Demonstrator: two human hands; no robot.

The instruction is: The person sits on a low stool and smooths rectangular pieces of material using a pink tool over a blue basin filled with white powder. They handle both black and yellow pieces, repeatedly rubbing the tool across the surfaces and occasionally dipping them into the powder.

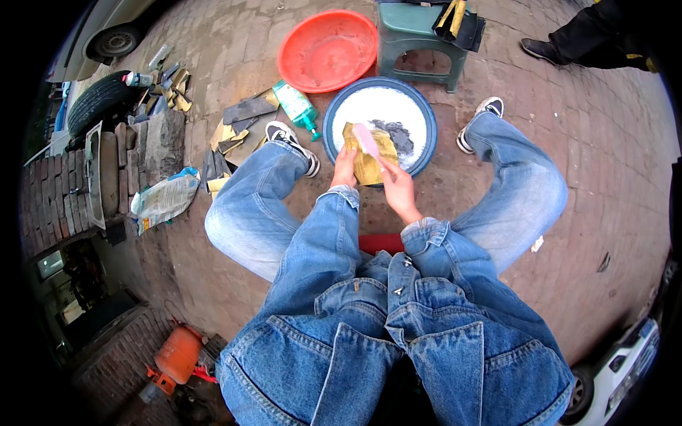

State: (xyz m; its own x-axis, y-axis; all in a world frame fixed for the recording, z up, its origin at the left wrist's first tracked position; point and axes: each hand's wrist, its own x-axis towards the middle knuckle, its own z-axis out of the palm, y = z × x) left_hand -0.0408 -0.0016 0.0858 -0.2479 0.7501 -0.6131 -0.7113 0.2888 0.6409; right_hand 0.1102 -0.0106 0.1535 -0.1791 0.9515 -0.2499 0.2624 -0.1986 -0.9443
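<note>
My left hand (345,169) grips the left edge of a yellowish, flat rectangular sheet (366,169), tilted over a blue basin (432,129). In my right hand (398,190) is the thin handle of a pink brush (365,139), its broad head lying against the sheet's face. White suds (367,104) cover much of the basin, with a dark patch (398,137) showing right of the sheet. The brush's bristles are hidden. A green pump bottle (294,106) lies on the paving left of the basin.
A red basin (333,50) and a green plastic stool (413,24) stand beyond the blue basin. Black and yellow pieces (248,113) lie scattered at left, near a plastic bag (169,196) and a tyre (98,101). Another person's leg (578,40) shows at upper right.
</note>
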